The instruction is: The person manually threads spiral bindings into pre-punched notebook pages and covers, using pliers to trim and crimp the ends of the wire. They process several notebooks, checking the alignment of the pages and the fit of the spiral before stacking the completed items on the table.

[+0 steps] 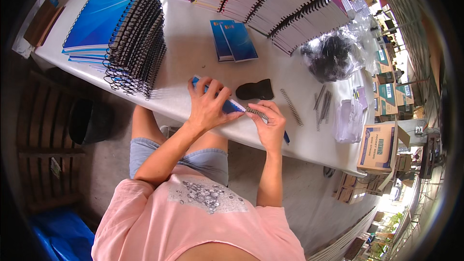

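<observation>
Near the table's front edge, my left hand is closed over a small blue-covered notebook, its edge turned toward my right hand. My right hand pinches a dark spiral binding coil, whose end meets the notebook's corner. How far the coil runs into the holes is hidden by my fingers. Just beyond lies a flat black pad-like piece. Two small blue notebooks overlap farther back. To the right lie one loose coil and a small bunch of coils.
A tall stack of blue spiral notebooks stands at the left. Rows of bound books line the back. Clear plastic wrap around something black sits at the right, near a plastic-wrapped pack. A cardboard box stands beyond the table's right end.
</observation>
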Available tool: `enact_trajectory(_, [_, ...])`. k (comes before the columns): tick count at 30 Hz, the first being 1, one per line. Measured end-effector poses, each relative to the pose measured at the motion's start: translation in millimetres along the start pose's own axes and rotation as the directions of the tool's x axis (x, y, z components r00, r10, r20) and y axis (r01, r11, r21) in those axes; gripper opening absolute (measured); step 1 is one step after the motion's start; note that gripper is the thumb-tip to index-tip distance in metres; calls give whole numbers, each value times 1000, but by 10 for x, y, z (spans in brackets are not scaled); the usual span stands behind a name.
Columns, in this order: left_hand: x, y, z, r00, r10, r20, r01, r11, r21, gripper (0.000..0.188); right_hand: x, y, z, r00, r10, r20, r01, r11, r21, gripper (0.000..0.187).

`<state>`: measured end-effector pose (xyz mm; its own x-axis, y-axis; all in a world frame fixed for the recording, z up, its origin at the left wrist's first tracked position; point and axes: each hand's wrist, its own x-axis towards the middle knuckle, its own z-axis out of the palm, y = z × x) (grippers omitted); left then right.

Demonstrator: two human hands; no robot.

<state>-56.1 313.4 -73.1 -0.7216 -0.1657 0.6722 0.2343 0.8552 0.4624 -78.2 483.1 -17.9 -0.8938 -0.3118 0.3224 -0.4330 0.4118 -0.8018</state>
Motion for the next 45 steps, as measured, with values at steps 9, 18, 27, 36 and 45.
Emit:
enact_trajectory(9, [60, 108, 0, 1000, 15, -10, -15, 998, 56, 44, 50, 52, 7, 999, 44, 21, -45, 996, 80, 21])
enact_trajectory(18, [134, 53, -18, 995, 64, 73, -67, 997, 40, 46, 34, 253, -4, 981, 136, 135, -180, 900, 397, 20])
enact_trajectory(27, [91, 33, -25, 992, 94, 82, -98, 994, 40, 43, 66, 255, -115, 956, 160, 245, -245, 895, 372, 23])
enact_trajectory(36, [144, 69, -88, 993, 20, 120, -15, 999, -43, 46, 166, -137, -244, 955, 66, 290, -48, 997, -68, 23])
enact_trajectory(45, [53, 74, -28, 998, 33, 59, -30, 998, -48, 43, 58, -52, -182, 994, 55, 98, -54, 998, -16, 22])
